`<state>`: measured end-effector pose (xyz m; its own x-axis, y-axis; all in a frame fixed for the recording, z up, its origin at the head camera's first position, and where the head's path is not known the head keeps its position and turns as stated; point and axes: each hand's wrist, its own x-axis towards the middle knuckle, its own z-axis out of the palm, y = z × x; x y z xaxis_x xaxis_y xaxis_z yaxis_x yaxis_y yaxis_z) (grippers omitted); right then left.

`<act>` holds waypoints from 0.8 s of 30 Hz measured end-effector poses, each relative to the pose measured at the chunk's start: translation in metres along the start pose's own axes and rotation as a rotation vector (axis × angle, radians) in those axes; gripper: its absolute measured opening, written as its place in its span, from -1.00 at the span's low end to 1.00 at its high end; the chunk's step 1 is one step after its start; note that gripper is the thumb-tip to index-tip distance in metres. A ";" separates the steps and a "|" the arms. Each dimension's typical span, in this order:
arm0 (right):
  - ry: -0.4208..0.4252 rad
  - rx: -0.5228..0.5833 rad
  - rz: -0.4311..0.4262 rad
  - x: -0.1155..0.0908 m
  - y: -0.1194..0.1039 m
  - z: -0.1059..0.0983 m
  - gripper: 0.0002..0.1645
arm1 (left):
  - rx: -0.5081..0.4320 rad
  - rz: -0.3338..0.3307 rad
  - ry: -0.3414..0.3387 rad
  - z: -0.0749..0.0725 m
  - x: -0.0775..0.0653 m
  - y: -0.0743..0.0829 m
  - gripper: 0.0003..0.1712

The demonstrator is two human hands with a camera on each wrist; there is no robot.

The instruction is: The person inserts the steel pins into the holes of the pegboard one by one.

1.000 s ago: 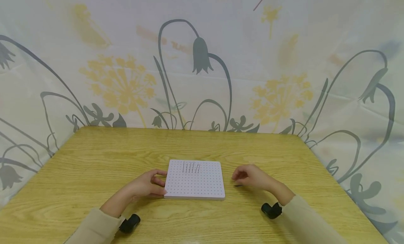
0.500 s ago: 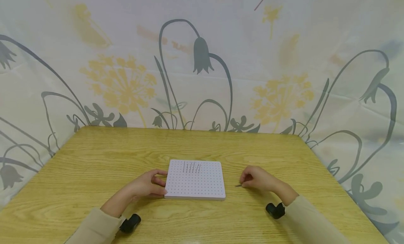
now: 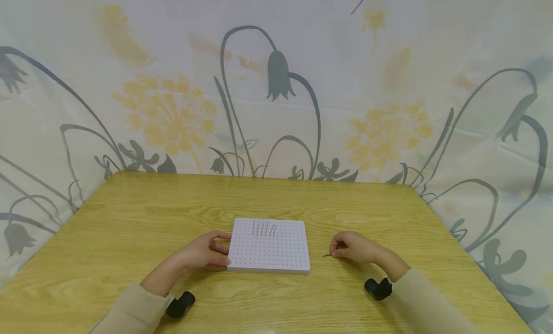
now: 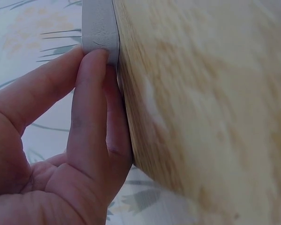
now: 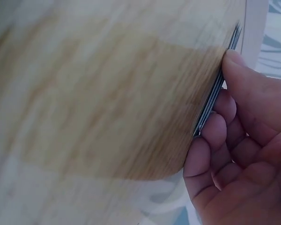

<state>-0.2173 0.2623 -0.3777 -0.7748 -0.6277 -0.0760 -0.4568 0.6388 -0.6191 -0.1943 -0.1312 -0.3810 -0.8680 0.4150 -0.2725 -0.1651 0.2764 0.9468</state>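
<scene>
A white pegboard (image 3: pixel 269 255) with a grid of small holes lies flat on the table. Several thin dark pins (image 3: pixel 264 228) stand in a row near its far edge, some leaning. My left hand (image 3: pixel 205 250) holds the board's left side, thumb at the near corner. In the left wrist view, fingertips (image 4: pixel 94 58) press against its side wall (image 4: pixel 100 28). To the right of the board, my right hand (image 3: pixel 355 247) pinches thin dark metal pins (image 5: pixel 218 86) low against the tabletop. They lie side by side, ends pointing toward the board.
The wooden table (image 3: pixel 276 303) runs back to a flower-print cloth (image 3: pixel 276 123) hanging behind it and along both sides. Black wrist cameras (image 3: pixel 180 304) sit under both forearms, beside the beige sleeves.
My right hand has shifted a little to the right, away from the board, keeping the pins low. The left hand stays at the board's edge. The whole head view has drifted slightly.
</scene>
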 end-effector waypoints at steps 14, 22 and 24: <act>0.087 0.004 -0.040 0.004 0.000 0.000 -0.93 | 0.003 -0.004 0.004 0.000 0.002 -0.001 -0.27; 0.205 0.062 -0.078 0.011 -0.004 0.003 -0.89 | 0.002 0.003 -0.003 0.000 0.001 -0.002 -0.26; 0.222 0.093 -0.075 0.014 -0.008 0.004 -0.88 | -0.002 0.004 -0.005 0.000 0.001 -0.002 -0.26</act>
<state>-0.2227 0.2468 -0.3770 -0.8216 -0.5525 0.1401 -0.4828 0.5440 -0.6863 -0.1951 -0.1316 -0.3835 -0.8662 0.4209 -0.2696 -0.1626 0.2728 0.9482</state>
